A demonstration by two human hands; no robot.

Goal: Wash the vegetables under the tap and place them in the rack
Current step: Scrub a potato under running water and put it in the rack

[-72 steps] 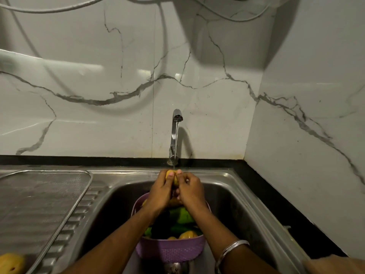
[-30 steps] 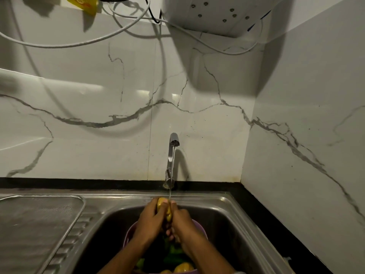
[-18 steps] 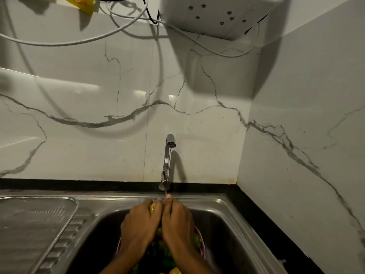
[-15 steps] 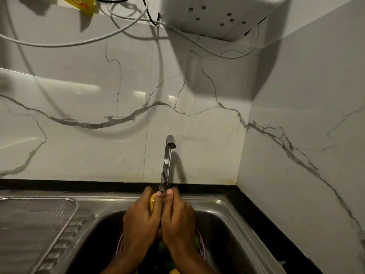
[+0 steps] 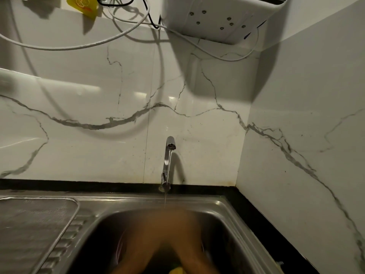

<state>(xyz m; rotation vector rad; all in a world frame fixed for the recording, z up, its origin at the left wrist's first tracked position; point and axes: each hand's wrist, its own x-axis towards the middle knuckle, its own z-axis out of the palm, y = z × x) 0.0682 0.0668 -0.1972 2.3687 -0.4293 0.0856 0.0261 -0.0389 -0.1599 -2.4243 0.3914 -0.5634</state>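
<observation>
My left hand [image 5: 147,228] and my right hand [image 5: 186,226] are a brown motion blur inside the steel sink [image 5: 223,210], joined at the top just under the thin water stream [image 5: 165,198] from the tap [image 5: 168,159]. The blur hides whatever is between them. A yellow vegetable [image 5: 175,271] peeks out at the bottom edge between my forearms. A faint curve of the purple basket [image 5: 119,252] shows beside my left forearm. The wire-mesh rack [image 5: 35,224] lies on the drainboard at the left.
A black counter strip [image 5: 256,214] runs behind and to the right of the sink, under marble walls. A white appliance [image 5: 217,14] with trailing cables [image 5: 59,47] hangs above the tap.
My hands have dropped from the sink's back rim down into the basin and now blur with fast motion. The yellow vegetable seen between my fingers is no longer visible there.
</observation>
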